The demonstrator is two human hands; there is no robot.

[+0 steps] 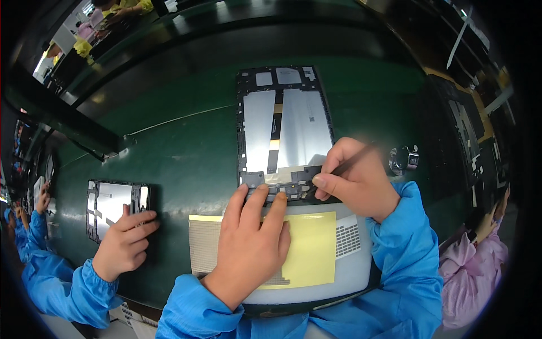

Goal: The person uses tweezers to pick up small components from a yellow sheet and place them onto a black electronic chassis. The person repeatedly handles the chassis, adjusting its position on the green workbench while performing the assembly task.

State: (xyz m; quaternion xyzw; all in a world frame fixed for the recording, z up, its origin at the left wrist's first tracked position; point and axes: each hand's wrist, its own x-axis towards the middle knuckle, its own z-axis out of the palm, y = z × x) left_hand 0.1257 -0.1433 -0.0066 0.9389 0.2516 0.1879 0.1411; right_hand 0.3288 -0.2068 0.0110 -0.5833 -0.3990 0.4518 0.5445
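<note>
An opened tablet (305,127) lies upright to me on the green table, its silver inner plates and a dark ribbon strip showing. My left hand (251,243) rests with its fingers stretched out, the tips on the tablet's near edge. In my right hand (358,178) is a slim dark tool, pinched like a pen. Its tip points down at the near right corner of the tablet, and my fingers partly hide it; whether it is a pair of tweezers I cannot make out. Beneath my left hand lie a yellow sheet (313,248) and a grey gridded sticker sheet (204,243).
A white foam pad (353,277) lies under the sheets, beside a sheet of dark stickers (347,237). A round metallic object (403,159) stands right of my hand. At left, a co-worker's hand (127,243) touches another opened tablet (113,198). More tablet parts (466,130) lie far right.
</note>
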